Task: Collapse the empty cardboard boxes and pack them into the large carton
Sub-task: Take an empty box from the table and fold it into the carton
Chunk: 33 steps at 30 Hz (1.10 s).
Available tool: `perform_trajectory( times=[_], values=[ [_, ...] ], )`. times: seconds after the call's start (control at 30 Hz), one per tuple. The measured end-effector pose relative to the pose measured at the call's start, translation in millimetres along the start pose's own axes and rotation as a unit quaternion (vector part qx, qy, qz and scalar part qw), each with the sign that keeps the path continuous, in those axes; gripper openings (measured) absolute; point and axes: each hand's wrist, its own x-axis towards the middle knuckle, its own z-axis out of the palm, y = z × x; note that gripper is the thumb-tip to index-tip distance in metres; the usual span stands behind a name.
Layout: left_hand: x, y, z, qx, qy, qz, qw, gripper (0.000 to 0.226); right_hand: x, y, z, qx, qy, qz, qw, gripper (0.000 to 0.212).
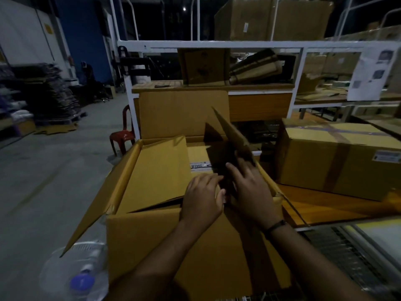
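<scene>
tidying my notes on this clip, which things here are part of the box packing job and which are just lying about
Part of the job: large carton, flattened cardboard lying inside it, upright cardboard piece, left hand and right hand on that piece.
Just lying about: taped box, red chair, fan, paper sheet.

**Bare arms, one dark wristband**

Two arms come up from the bottom edge, both bare along all of the forearm that shows. The left hand point(201, 196) is bare, and a short pale nail shows on its thumb. The right hand point(249, 187) has a thin dark band point(276, 225) round its wrist, narrow as a cord, with a slightly thicker dark piece on it. In this dim light its material cannot be told.
</scene>
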Motion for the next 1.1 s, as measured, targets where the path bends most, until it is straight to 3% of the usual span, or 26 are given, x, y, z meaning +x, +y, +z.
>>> perform_trajectory(
  times=[0.17, 0.27, 0.4, 0.53, 0.77, 1.03, 1.1],
  values=[
    [21.4, 34.1, 25.5, -0.029, -0.049, 0.044, 0.997, 0.042, 28.1, 68.0, -18.4, -0.085, -0.015, 0.079, 0.993, 0.055],
    [28.1, 52.9, 46.2, -0.05, -0.088, 0.059, 0.993, 0.044, 25.3, 113.7, -17.4, -0.116, -0.069, 0.141, 0.981, 0.042],
    [29.6, 68.6, 70.3, -0.051, -0.123, 0.075, 0.988, 0.05, 4.8, 147.2, -7.2, -0.133, -0.099, 0.147, 0.975, 0.035],
    [35.0, 73.9, 80.7, -0.033, -0.127, 0.098, 0.986, 0.053, -6.0, 158.0, -0.3, 0.002, -0.135, 0.227, 0.965, 0.037],
    [38.9, 73.2, 89.4, -0.017, -0.116, 0.107, 0.987, 0.06, -29.2, 158.1, 15.6, 0.231, -0.136, 0.336, 0.903, 0.041],
    [39.0, 77.3, 92.0, 0.031, -0.128, 0.119, 0.984, 0.061, -38.6, 151.3, 25.5, 0.35, -0.15, 0.385, 0.84, 0.038],
    [37.0, 77.0, 92.9, 0.043, -0.132, 0.127, 0.982, 0.061, -41.7, 147.8, 24.7, 0.343, -0.147, 0.384, 0.844, 0.039]
  ],
)
